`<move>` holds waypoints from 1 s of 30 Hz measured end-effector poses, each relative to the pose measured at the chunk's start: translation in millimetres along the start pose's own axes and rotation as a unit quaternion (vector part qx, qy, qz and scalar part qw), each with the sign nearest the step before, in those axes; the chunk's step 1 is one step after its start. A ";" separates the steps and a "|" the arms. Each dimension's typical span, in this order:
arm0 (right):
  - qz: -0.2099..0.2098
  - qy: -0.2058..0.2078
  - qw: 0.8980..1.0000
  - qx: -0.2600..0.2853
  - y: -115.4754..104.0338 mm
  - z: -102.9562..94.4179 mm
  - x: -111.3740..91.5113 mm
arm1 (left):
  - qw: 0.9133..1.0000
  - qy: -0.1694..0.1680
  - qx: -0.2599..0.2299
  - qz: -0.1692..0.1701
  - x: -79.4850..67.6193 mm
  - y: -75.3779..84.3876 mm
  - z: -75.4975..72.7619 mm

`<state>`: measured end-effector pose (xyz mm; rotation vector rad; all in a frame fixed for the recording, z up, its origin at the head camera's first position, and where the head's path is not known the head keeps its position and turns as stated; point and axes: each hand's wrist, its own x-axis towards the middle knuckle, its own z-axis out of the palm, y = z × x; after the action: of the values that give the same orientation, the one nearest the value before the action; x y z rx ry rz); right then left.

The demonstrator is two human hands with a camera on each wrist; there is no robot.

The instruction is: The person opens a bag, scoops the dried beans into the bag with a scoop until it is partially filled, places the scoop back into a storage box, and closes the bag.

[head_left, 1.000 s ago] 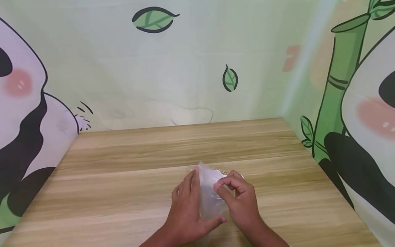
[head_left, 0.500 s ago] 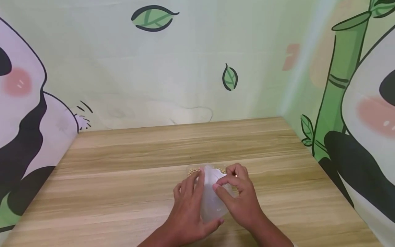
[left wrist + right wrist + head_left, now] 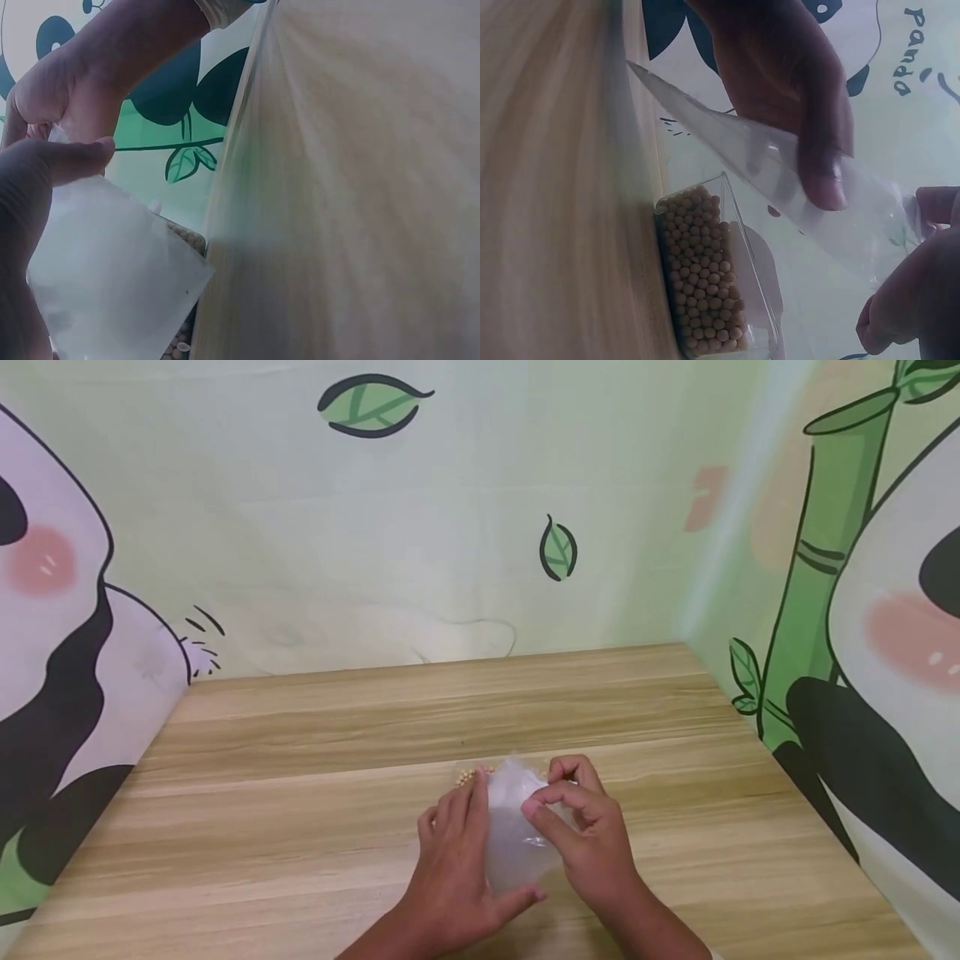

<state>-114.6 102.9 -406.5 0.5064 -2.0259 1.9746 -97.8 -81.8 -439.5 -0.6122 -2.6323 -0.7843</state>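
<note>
Bag [image 3: 517, 860] of translucent plastic is held between both hands at the near part of the table [image 3: 300, 810]; whether its lower corner touches the surface cannot be told. Left hand [image 3: 453, 864]: grip holds the bag between thumb and fingers. Right hand [image 3: 592, 835]: grip pinches the bag's upper edge between thumb and forefinger. Clear box [image 3: 757, 337] containing round beige beads [image 3: 701, 270] stands on the table just beyond the bag, largely hidden in the head view. Panda-printed backdrop [image 3: 450, 543] borders the table.
</note>
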 end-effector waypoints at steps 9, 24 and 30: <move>-0.011 0.004 1.000 0.008 -0.9 1.4 -0.7 | 0.998 0.044 0.041 0.004 1.2 -5.2 3.0; -0.005 0.060 0.998 -0.023 3.7 3.2 4.0 | 0.997 0.030 0.016 0.075 7.7 -38.3 -9.0; 0.085 0.091 0.990 -0.066 -1.0 0.7 7.6 | 0.995 0.021 0.004 0.094 7.1 -45.1 -13.0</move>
<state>-121.0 101.7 -402.4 0.1229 -2.1255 1.8844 -123.4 -121.2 -445.9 -0.8188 -2.4938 -0.7210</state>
